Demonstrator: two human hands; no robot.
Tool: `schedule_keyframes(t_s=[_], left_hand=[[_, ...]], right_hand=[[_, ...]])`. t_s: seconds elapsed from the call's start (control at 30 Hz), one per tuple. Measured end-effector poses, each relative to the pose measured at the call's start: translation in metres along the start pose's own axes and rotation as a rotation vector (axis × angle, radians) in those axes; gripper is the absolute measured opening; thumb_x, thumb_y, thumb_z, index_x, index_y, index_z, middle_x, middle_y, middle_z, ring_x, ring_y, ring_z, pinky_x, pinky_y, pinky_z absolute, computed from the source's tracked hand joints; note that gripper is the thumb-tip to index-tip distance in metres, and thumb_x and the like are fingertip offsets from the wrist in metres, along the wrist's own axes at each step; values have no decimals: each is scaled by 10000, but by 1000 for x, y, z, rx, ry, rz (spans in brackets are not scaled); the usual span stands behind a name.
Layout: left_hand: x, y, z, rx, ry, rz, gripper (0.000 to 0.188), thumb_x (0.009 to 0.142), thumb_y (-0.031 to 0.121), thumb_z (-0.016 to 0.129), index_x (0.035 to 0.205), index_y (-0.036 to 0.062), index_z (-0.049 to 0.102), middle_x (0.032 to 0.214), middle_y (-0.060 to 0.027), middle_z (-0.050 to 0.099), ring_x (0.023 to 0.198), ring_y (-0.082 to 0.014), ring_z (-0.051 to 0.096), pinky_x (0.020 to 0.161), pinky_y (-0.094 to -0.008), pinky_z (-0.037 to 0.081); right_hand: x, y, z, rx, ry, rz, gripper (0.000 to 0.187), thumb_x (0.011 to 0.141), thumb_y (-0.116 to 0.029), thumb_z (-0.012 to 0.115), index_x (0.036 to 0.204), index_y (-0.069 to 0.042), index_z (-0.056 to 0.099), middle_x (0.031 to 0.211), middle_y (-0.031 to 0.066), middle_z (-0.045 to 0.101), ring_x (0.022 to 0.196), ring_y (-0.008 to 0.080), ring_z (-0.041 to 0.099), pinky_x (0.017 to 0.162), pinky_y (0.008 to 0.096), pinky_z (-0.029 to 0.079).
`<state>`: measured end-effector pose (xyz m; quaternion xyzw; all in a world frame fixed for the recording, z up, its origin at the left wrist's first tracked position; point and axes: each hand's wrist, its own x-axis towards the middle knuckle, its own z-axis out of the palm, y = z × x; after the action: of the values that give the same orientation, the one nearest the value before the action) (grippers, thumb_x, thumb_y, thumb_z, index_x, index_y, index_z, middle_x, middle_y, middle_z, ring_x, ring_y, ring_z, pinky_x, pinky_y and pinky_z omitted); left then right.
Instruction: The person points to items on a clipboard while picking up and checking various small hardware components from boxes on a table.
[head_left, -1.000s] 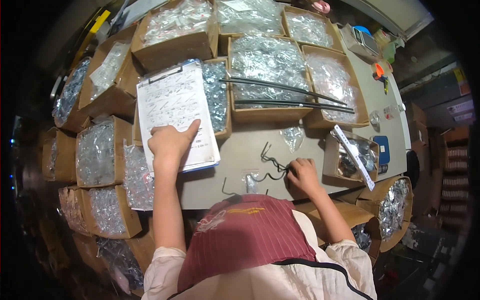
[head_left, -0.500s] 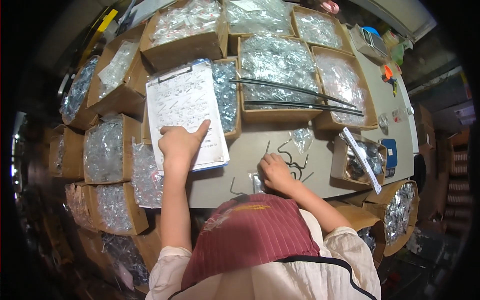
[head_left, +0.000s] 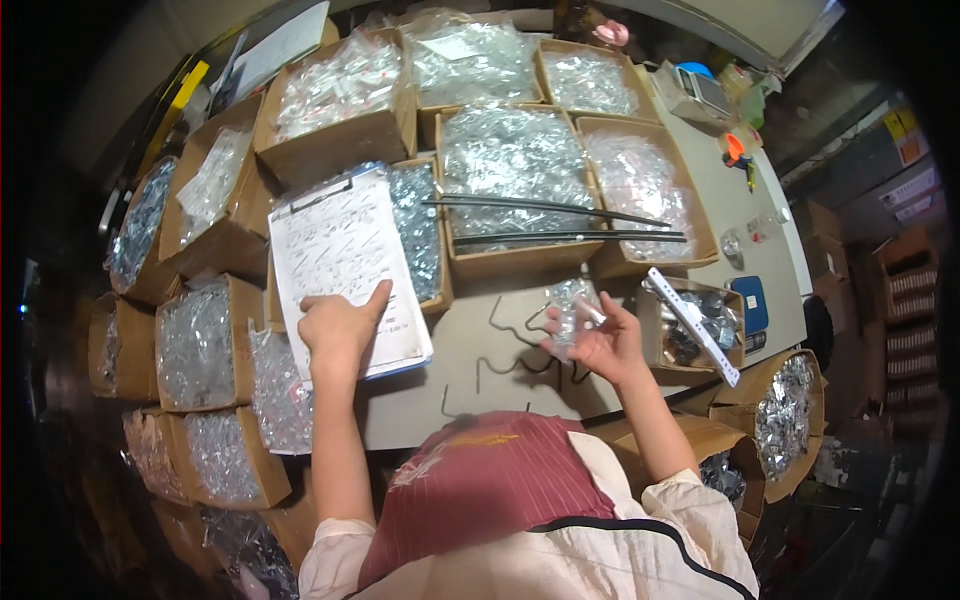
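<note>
My left hand [head_left: 338, 335] rests on the clipboard [head_left: 425, 350], its thumb and a finger spread over the white sheet [head_left: 340, 235]. That sheet carries rows of small drawings and handwriting. Above the grey table, my right hand [head_left: 612, 350] is turned partly palm up, its fingers around a small clear plastic bag [head_left: 568, 330]. The bag's contents are too blurred to tell. Whether a second bag lies behind it, I cannot tell. Several bent dark metal rods [head_left: 505, 368] lie on the table between my hands, some partly hidden by the cap's edge and the right hand.
Two long dark strips [head_left: 560, 239] lie across a carton of bagged parts [head_left: 515, 160]. More cartons stand behind and left. On the right, a white perforated strip [head_left: 695, 330] lies across a small box [head_left: 655, 345], near a blue device [head_left: 749, 303]. The grey table [head_left: 400, 410] runs between.
My right hand has risen from the table and turned over, with a clear bag in its fingers. The bag beside that hand is gone from its spot. My left hand stays on the clipboard. The view has shifted.
</note>
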<state>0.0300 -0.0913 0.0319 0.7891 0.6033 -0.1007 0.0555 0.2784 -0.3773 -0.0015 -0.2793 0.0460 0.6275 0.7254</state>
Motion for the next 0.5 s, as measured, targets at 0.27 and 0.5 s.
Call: schedule_keyframes(t_s=[0.27, 0.5], left_hand=[[-2, -3, -2, -25, 27, 57, 1140, 809, 822, 494, 1083, -280, 580, 1156, -498, 540, 879, -450, 708, 726, -406, 589], [-7, 1, -9, -5, -29, 43, 1155, 824, 831, 444, 1155, -270, 554, 1199, -502, 516, 794, -411, 725, 617, -394, 601]], right_hand=[[-86, -96, -12, -990, 716, -1281, 210, 767, 29, 618, 973, -4, 630, 1013, 93, 651, 923, 167, 597, 853, 288, 478], [-95, -139, -87, -2114, 918, -1157, 207, 970, -153, 556, 1059, 28, 607, 1127, 227, 620, 1033, 399, 584, 930, 454, 440]])
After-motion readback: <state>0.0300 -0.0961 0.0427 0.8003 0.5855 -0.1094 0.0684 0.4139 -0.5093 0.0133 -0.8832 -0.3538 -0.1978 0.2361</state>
